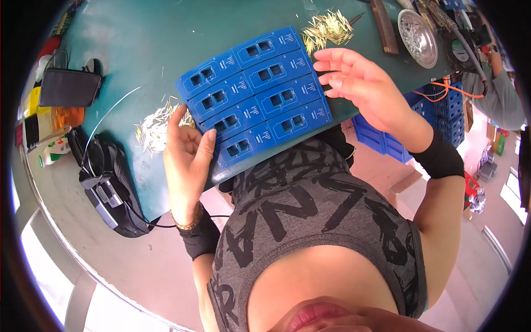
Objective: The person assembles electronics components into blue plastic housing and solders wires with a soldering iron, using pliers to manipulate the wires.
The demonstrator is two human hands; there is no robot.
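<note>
A blue circuit board panel (254,97), divided into several units with paired square cut-outs, lies near the front edge of the green table. At its left edge is my left hand (185,152), fingers apart and bent, the thumb touching the panel's rim. I see nothing held in it. Beside the right edge my right hand (368,88) hovers with spread fingers and an empty palm. Next to the left hand lies a heap of thin pale and gold pins (160,127). Another heap of gold pins (329,30) sits beyond the panel's far right corner.
At the far right are a metal bowl (434,41) of small silvery parts and a brown bar (384,25). A black bag (110,188) and a dark flat case (69,86) are at left. Blue crates (381,135) stand below the table; another person's sleeve (498,99) shows far right.
</note>
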